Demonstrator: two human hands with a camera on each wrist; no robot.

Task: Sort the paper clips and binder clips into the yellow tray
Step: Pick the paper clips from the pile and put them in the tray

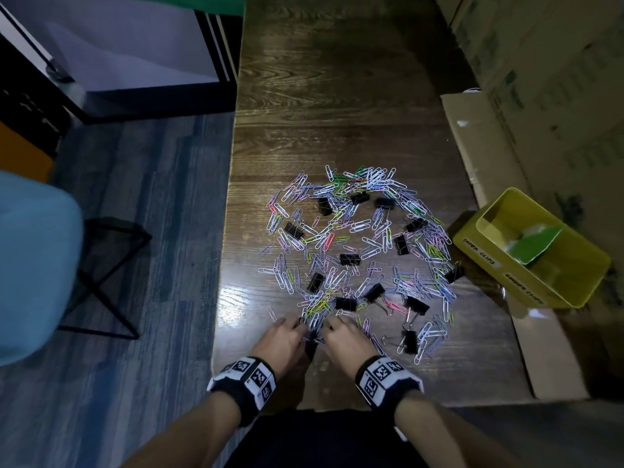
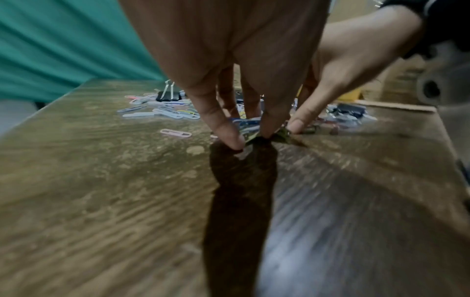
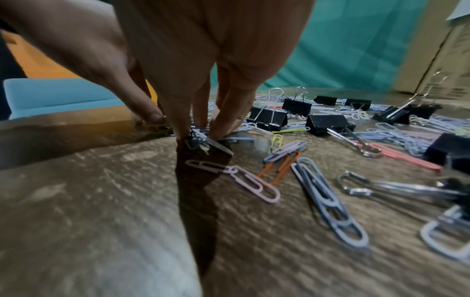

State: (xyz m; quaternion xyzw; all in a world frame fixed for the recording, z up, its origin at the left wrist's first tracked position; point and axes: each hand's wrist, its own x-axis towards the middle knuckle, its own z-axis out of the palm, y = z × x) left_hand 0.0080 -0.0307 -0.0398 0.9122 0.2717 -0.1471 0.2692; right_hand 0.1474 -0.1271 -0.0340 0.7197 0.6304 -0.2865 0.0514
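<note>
A wide scatter of coloured paper clips (image 1: 354,238) mixed with several black binder clips (image 1: 346,304) lies on the dark wooden table (image 1: 337,96). Both hands work at the pile's near edge, fingertips down on the table. My left hand (image 1: 300,327) (image 2: 250,136) pinches a small bunch of paper clips (image 1: 312,334). Right beside it, my right hand (image 1: 329,327) (image 3: 197,136) pinches the same tangle of clips (image 3: 195,140). The yellow tray (image 1: 499,271) sits tilted at the right on cardboard, with two labels on its wall and a green divider card (image 1: 533,246) inside.
Stacked cardboard boxes (image 1: 540,79) line the right side, and flat cardboard (image 1: 479,136) runs under the tray. The table's left edge (image 1: 229,197) drops to the floor, where a blue chair (image 1: 33,265) and a black stool frame (image 1: 111,265) stand. Binder clips (image 3: 328,123) lie just right of my right hand.
</note>
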